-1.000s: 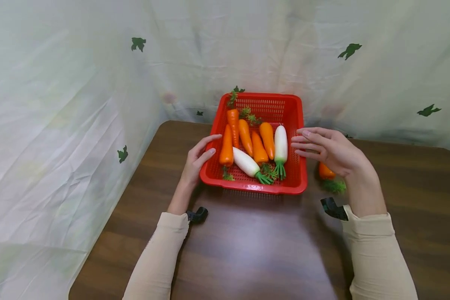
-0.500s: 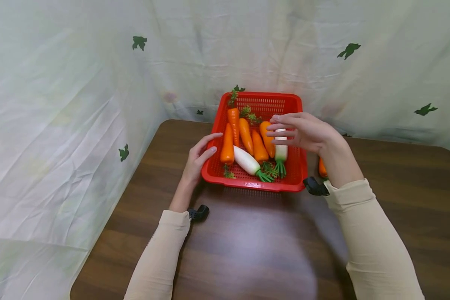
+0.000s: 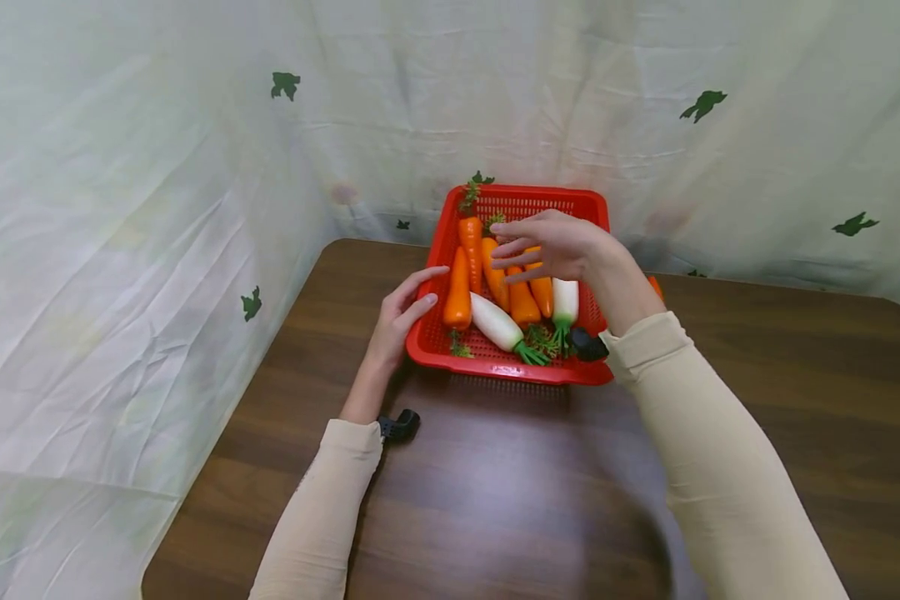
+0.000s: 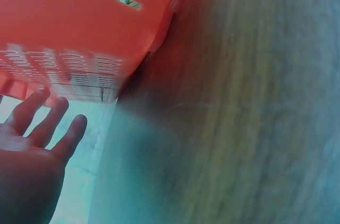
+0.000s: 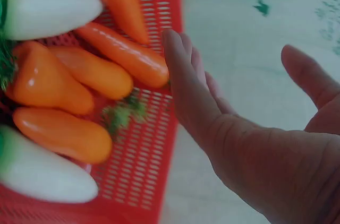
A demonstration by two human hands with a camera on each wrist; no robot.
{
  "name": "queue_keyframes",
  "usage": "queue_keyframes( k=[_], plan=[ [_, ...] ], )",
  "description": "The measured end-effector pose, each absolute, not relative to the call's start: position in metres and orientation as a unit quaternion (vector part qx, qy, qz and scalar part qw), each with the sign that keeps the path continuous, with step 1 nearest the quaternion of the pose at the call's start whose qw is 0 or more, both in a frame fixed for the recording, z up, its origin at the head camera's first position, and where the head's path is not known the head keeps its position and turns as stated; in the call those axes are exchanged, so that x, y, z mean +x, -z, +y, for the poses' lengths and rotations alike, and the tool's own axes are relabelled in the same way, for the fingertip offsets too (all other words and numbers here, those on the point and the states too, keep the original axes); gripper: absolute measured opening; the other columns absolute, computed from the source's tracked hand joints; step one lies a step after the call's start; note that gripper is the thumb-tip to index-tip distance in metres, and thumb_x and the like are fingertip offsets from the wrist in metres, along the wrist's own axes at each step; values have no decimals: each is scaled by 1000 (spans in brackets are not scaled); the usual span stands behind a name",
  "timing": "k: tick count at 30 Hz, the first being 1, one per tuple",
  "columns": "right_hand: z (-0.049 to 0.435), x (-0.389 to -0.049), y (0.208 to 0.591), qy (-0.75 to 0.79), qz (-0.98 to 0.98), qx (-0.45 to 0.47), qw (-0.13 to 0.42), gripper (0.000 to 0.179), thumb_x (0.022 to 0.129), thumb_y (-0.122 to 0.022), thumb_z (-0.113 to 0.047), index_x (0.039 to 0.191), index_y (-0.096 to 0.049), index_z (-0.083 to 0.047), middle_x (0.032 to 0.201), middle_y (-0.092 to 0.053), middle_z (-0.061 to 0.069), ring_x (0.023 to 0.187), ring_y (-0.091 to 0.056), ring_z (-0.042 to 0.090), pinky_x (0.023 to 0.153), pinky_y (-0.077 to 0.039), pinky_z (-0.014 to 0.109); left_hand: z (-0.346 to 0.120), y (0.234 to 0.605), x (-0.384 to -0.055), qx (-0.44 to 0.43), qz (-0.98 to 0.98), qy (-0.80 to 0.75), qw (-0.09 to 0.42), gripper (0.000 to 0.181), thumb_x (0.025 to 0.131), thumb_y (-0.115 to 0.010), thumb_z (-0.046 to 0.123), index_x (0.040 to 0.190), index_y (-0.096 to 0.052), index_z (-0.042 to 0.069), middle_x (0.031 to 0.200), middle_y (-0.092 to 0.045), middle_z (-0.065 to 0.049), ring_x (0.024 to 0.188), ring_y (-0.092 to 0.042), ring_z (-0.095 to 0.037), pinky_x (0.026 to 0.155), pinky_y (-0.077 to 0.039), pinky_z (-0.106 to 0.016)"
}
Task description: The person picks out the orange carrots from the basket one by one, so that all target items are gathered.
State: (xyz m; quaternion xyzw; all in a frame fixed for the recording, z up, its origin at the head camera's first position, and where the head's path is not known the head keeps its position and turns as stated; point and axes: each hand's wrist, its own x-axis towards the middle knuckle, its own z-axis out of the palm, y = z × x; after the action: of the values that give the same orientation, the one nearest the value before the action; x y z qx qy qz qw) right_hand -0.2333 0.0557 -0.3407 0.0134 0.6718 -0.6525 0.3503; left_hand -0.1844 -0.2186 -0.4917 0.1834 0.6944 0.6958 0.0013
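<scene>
A red plastic basket [image 3: 510, 372] stands on the table, holding several orange carrots [image 3: 457, 292] with green tops and two white radishes. One radish [image 3: 497, 323] lies slanted at the front; the other radish [image 3: 566, 300] is at the right, its upper end hidden by my right hand. My left hand [image 3: 396, 325] is at the basket's left rim, thumb and forefinger by the edge; in the left wrist view its other fingers [image 4: 50, 120] extend near the slotted wall. Above the carrots hovers my right hand [image 3: 562, 246], fingers extended and holding nothing.
Right of the basket, partly hidden behind my right forearm, a bit of an orange carrot [image 3: 656, 287] shows on the brown wooden table [image 3: 795, 375]. A pale curtain [image 3: 510, 92] with green leaf-like shapes hangs behind and to the left.
My right hand has moved left from beside the basket's right rim to over the carrots. My left hand stays at the left rim, and the basket's contents look the same.
</scene>
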Motion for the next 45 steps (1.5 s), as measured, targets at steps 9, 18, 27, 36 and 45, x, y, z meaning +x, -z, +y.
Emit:
queue_keyframes(
  k=[9,18,27,36,45],
  plan=[
    [33,-247,362,638,644,16,423,68,110,-54,-38,162,-29,-3,162,-43,26,149,-45,42,120,-41,57,-217,491,-184,183,693,-697,0,43,106,-55,17,148,-58,8,152,-56,-15,134,-54,-35,110,-53,-32],
    [17,-243,374,608,656,32,447,73,108,-55,-41,159,-26,4,161,-40,30,146,-47,47,120,-41,58,-217,493,-186,185,698,-692,4,43,106,-56,18,148,-59,11,152,-56,-14,132,-56,-34,109,-54,-33],
    [2,-242,373,551,690,15,469,59,111,-54,-26,154,-38,11,151,-52,32,138,-56,47,117,-45,55,-221,493,-184,178,705,-686,-8,43,105,-56,19,148,-59,11,151,-57,-11,133,-56,-32,111,-52,-34],
    [-12,-239,378,544,684,18,485,48,108,-57,-16,150,-41,1,148,-55,25,134,-60,41,114,-48,50,-221,496,-185,186,699,-691,-17,46,105,-56,17,151,-55,12,150,-57,-14,129,-57,-29,109,-53,-30],
    [-19,-238,369,528,722,11,447,42,103,-67,-17,137,-47,-1,128,-57,17,107,-67,30,104,-57,44,-219,492,-184,188,696,-693,-17,46,105,-56,18,151,-55,13,148,-59,-12,127,-59,-25,107,-54,-29]
  ],
)
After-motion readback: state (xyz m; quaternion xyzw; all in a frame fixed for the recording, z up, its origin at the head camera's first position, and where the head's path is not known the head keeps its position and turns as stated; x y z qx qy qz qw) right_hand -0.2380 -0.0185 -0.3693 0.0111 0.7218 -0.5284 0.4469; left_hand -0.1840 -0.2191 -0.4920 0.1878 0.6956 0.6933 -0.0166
